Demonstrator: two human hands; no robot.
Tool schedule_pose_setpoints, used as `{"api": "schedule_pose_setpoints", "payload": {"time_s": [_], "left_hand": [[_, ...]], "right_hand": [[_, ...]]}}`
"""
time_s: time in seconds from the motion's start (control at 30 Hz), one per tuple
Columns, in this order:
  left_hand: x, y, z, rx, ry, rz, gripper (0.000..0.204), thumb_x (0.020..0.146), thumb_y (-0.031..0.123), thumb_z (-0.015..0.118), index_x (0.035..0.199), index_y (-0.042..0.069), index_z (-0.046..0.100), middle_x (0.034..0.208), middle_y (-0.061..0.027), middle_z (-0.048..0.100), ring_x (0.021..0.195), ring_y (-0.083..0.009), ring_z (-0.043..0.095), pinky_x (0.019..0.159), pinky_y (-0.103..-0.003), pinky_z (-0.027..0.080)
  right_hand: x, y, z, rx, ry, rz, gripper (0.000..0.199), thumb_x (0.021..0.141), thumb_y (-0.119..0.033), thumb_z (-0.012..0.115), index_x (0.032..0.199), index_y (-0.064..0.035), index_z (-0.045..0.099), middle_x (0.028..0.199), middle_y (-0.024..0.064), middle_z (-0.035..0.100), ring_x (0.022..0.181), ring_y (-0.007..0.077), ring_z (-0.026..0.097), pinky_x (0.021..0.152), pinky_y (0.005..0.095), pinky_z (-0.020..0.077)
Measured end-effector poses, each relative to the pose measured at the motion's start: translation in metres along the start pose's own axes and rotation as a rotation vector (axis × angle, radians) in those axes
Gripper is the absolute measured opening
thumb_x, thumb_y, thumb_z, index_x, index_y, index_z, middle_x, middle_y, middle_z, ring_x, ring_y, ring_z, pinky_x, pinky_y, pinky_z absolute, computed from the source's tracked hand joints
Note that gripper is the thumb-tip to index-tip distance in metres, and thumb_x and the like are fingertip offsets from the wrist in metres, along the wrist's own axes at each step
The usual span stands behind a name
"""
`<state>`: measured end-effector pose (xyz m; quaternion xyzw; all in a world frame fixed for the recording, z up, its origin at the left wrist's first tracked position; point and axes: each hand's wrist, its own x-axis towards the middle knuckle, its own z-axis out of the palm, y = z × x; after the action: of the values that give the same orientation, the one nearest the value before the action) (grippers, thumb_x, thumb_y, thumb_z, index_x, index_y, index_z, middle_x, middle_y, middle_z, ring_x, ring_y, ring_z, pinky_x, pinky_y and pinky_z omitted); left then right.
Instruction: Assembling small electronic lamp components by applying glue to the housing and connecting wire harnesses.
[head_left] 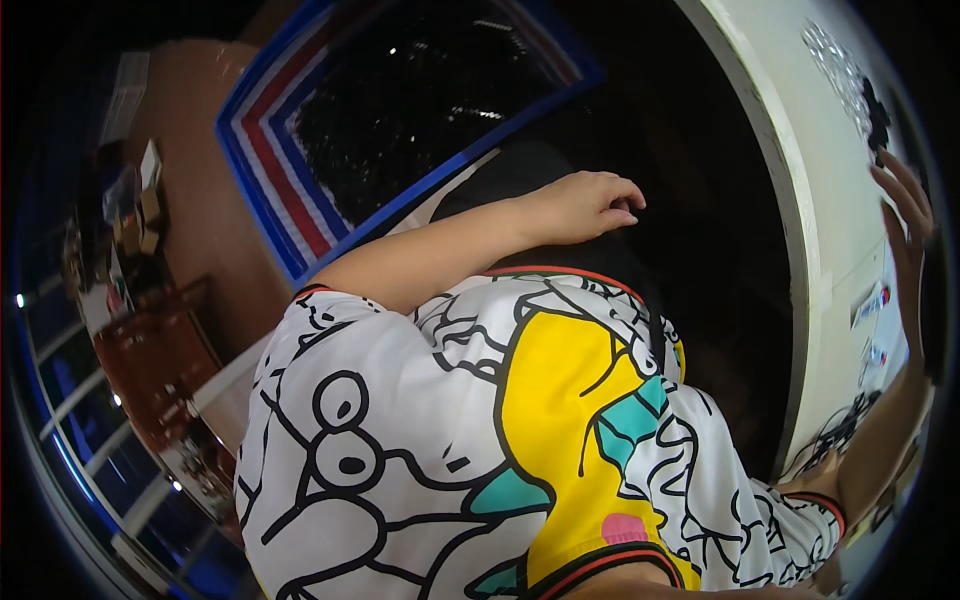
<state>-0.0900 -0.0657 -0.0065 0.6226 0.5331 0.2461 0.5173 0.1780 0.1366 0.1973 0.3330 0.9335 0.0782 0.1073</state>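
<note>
My left hand [585,208] hangs in front of my body, over a dark area. Its fingers are loosely curled, with a gap between them and the thumb, and I see nothing in it. At the far right, my right hand [908,215] is raised over the white tabletop [765,130], its fingers stretched and apart. Its fingertips come close to a small black object [876,115], whose kind I cannot make out; whether they touch it is unclear. Next to that object lies a clear, shiny bundle [835,62], perhaps plastic.
A dark mat with a blue, white and red border [270,165] lies at the upper left on a brown floor [200,110]. Boxes [148,205] and a brown wooden piece of furniture [155,370] stand at the left. Small packets [872,303] and dark cables [848,420] are on the tabletop.
</note>
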Motion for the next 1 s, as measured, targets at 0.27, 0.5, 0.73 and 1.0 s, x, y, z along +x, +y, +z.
{"api": "schedule_pose_setpoints", "payload": {"time_s": [0.27,0.5,0.73,1.0], "left_hand": [[-0.035,-0.022,-0.014,-0.172,0.083,-0.186,0.026,0.083,0.017,0.054,0.106,0.005,0.055,0.101,-0.0141,0.057,0.093,-0.0258,0.056,0.079,-0.032,0.044],[-0.115,-0.168,-0.075,0.090,0.405,-0.438,0.022,0.078,0.014,0.056,0.097,0.004,0.059,0.096,-0.0155,0.058,0.089,-0.0287,0.057,0.078,-0.035,0.045],[-0.164,-0.367,-0.133,0.301,0.268,-0.885,0.024,0.077,0.021,0.058,0.096,0.006,0.061,0.088,-0.0155,0.062,0.088,-0.0285,0.059,0.079,-0.034,0.046],[-0.091,-0.474,-0.124,0.287,0.374,-1.068,0.026,0.078,0.022,0.052,0.097,0.007,0.061,0.098,-0.0171,0.059,0.095,-0.0337,0.055,0.082,-0.038,0.044]], "right_hand": [[0.126,-0.107,0.021,0.043,0.100,-0.362,0.025,0.087,-0.014,0.048,0.111,-0.0137,0.055,0.122,0.0088,0.048,0.113,0.0257,0.046,0.094,0.0372,0.0393],[0.167,-0.170,-0.021,0.005,0.016,-0.222,0.043,0.082,-0.014,0.052,0.120,-0.0002,0.040,0.125,0.0190,0.036,0.115,0.0317,0.037,0.096,0.0360,0.0314],[0.208,-0.142,0.022,0.104,0.153,-0.082,0.047,0.079,-0.013,0.056,0.121,-0.0008,0.038,0.123,0.0200,0.038,0.114,0.0320,0.039,0.095,0.0387,0.0333],[0.250,-0.139,0.047,0.053,0.338,-0.251,0.052,0.083,-0.014,0.054,0.131,-0.0136,0.034,0.132,0.0069,0.038,0.122,0.0247,0.035,0.100,0.0384,0.0318]]}}
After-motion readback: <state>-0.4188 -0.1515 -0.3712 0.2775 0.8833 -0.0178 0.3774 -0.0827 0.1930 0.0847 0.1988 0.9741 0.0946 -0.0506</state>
